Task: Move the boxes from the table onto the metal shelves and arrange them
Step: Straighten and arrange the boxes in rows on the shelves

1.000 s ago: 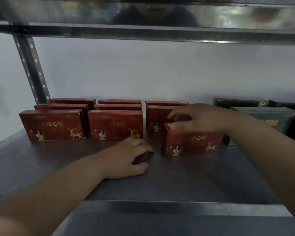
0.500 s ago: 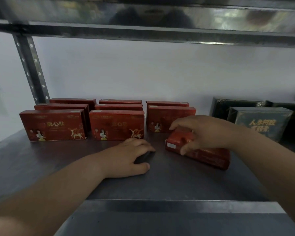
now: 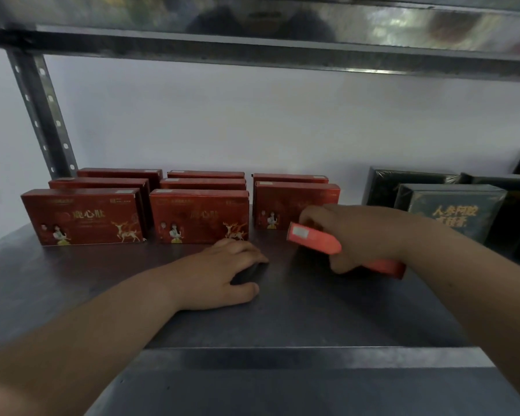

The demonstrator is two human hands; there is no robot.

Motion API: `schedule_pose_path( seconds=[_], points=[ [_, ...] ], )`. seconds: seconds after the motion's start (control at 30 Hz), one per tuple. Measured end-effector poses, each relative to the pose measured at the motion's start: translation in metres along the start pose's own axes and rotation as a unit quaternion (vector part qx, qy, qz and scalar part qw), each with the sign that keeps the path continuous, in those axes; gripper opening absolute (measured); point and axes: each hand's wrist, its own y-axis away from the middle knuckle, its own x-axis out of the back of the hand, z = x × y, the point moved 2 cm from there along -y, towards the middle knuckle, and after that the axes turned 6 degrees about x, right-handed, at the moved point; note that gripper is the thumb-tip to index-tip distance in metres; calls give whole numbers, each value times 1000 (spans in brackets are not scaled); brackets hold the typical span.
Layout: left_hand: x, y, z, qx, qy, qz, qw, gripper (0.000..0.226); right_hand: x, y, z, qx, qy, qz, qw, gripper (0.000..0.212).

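My right hand (image 3: 354, 235) grips a red box (image 3: 315, 240), tilted so its narrow top edge faces me, just above the metal shelf (image 3: 282, 319). It hangs in front of the right column of upright red boxes (image 3: 285, 202). Two more columns of red boxes stand to the left, fronted by one at the far left (image 3: 83, 217) and one in the middle (image 3: 198, 216). My left hand (image 3: 219, 274) rests on the shelf with fingers loosely curled, just in front of the middle box, holding nothing.
Dark green boxes (image 3: 451, 211) stand at the right of the shelf, close to my right forearm. An upright shelf post (image 3: 39, 112) rises at the back left. The upper shelf (image 3: 267, 40) hangs low overhead. A white wall closes the back.
The red box stood upright in front of the right column a second ago. My right hand has tipped it over and lifted it slightly towards me. My left hand has stayed put.
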Motion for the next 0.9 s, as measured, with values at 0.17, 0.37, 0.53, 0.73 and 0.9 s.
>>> schedule_pose_path(
  seconds=[0.17, 0.37, 0.53, 0.73, 0.9],
  points=[
    [-2, 0, -2, -2, -20, -44, 999, 64, 24, -7, 1, -4, -24, 119, 993, 51],
    [-1, 1, -1, -7, -40, -66, 997, 65, 2, -36, 6, -29, 1, 138, 990, 71],
    [1, 2, -1, 1, -14, -62, 998, 65, -8, -46, 14, -69, 29, 173, 982, 84],
    [0, 3, -1, 1, -16, -59, 998, 65, -26, -45, -2, -51, 92, 309, 945, 63],
    [0, 2, 0, 2, -16, -60, 998, 66, -30, -52, -7, -59, 89, 306, 946, 60]
  ],
)
